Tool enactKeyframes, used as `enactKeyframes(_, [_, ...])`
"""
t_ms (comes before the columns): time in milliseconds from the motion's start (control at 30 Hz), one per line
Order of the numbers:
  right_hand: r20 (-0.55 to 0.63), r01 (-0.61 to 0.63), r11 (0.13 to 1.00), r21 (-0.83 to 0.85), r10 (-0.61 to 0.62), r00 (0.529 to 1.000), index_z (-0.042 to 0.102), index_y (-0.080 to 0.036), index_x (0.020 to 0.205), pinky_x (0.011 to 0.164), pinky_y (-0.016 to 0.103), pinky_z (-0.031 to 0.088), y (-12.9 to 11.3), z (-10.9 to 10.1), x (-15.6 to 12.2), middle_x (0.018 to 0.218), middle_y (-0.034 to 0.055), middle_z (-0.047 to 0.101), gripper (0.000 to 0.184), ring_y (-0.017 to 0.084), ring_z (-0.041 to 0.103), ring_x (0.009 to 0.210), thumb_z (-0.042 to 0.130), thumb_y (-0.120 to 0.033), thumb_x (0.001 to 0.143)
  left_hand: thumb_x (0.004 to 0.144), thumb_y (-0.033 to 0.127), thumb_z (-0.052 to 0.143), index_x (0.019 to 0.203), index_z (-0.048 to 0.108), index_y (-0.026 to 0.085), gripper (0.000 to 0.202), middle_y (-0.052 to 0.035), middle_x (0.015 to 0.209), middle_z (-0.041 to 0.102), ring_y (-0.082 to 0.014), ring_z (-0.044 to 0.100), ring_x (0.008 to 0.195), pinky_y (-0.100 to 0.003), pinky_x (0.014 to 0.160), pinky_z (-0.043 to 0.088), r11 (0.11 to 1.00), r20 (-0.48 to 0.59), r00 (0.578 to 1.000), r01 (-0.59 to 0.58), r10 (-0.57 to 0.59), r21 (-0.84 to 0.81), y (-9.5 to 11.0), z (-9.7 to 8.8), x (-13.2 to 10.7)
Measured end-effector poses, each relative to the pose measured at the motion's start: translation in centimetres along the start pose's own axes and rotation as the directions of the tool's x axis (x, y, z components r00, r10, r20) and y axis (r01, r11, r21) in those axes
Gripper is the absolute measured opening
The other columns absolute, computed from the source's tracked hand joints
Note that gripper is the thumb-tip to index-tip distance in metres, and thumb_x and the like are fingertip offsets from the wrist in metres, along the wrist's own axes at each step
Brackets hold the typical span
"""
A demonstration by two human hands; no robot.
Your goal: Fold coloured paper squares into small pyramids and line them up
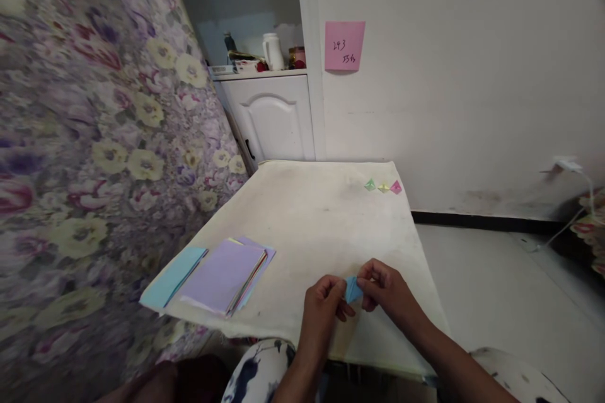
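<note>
A small folded piece of blue paper (352,289) is held up just over the near right part of the table. My left hand (327,297) pinches its left edge between thumb and fingers. On its other side, my right hand (379,283) grips the upper right corner. Parts of the paper are covered by the fingertips. Toward the far right corner lie three small folded paper pieces: a green one (369,184), a yellow one (383,187) and a pink one (396,187).
A pale cloth covers the table (302,214). At its left are a stack of coloured paper (224,274) and a light blue stack (174,277). Floral curtain (108,138) hangs along the left; a white cabinet (274,113) stands behind. A pink note (345,45) is on the wall.
</note>
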State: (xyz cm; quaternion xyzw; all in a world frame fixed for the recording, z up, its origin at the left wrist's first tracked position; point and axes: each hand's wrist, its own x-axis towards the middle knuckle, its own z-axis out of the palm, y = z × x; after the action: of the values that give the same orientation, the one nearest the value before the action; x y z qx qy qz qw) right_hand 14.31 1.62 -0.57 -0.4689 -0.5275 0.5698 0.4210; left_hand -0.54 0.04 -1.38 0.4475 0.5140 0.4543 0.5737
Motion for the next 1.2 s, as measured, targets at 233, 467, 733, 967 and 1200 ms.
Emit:
enactKeyframes(233, [-0.037, -0.004, 0.997, 0.079, 0.006, 0.999, 0.050, -0.017, 0.070, 0.041, 0.020, 0.040, 0.5, 0.1, 0.1, 0.050, -0.0059, 0.054, 0.019, 0.009, 0.052, 0.040, 0.062, -0.032, 0.070, 0.080, 0.038, 0.051, 0.073, 0.058, 0.014, 0.026, -0.0005, 0.048, 0.059, -0.0117, 0.051, 0.044, -0.020, 0.046, 0.038, 0.995, 0.024, 0.998, -0.065, 0.064, 0.079, 0.2, 0.0, -0.2])
enactKeyframes(467, [-0.027, -0.015, 1.000, -0.008, 0.015, 1.000, 0.051, -0.017, 0.067, 0.041, 0.020, 0.038, 0.3, 0.1, 0.0, 0.043, -0.0059, 0.052, 0.018, 0.009, 0.049, 0.038, 0.060, -0.032, 0.072, 0.082, 0.038, 0.048, 0.080, 0.062, 0.015, 0.027, -0.0001, 0.050, 0.058, -0.0131, 0.053, 0.048, -0.022, 0.050, 0.039, 0.980, 0.029, 0.992, -0.126, 0.123, 0.156, 0.1, 0.2, -0.4])
enactKeyframes(733, [-0.102, 0.017, 0.976, -0.218, -0.040, 0.994, 0.055, -0.017, 0.067, 0.042, 0.020, 0.035, 0.9, 0.3, -0.3, 0.044, -0.0054, 0.051, 0.010, 0.009, 0.047, 0.041, 0.058, -0.025, 0.073, 0.084, 0.035, 0.044, 0.077, 0.065, 0.018, 0.028, -0.0002, 0.058, 0.055, -0.0131, 0.051, 0.053, -0.023, 0.055, 0.037, 0.901, 0.056, 0.966, -0.257, 0.254, 0.349, 0.1, 0.5, -1.0])
enactKeyframes(967, [-0.110, 0.091, 0.969, -0.229, -0.119, 0.987, 0.053, -0.019, 0.067, 0.043, 0.020, 0.038, 0.5, 0.8, -0.7, 0.049, -0.0057, 0.049, 0.008, 0.010, 0.049, 0.044, 0.055, -0.021, 0.074, 0.086, 0.030, 0.038, 0.070, 0.062, 0.019, 0.030, -0.0004, 0.062, 0.052, -0.0133, 0.050, 0.056, -0.024, 0.055, 0.034, 0.832, 0.053, 0.947, -0.305, 0.317, 0.463, 0.0, 0.8, -1.2])
enactKeyframes(1200, [-0.066, 0.063, 0.982, -0.179, -0.076, 0.995, 0.054, -0.018, 0.069, 0.040, 0.019, 0.036, 0.7, 0.4, -0.3, 0.053, -0.0055, 0.050, 0.006, 0.008, 0.045, 0.042, 0.056, -0.022, 0.072, 0.085, 0.034, 0.042, 0.064, 0.059, 0.019, 0.031, -0.0003, 0.059, 0.052, -0.0140, 0.049, 0.056, -0.024, 0.057, 0.033, 0.846, 0.044, 0.953, -0.288, 0.301, 0.449, -0.1, 0.6, -1.1])
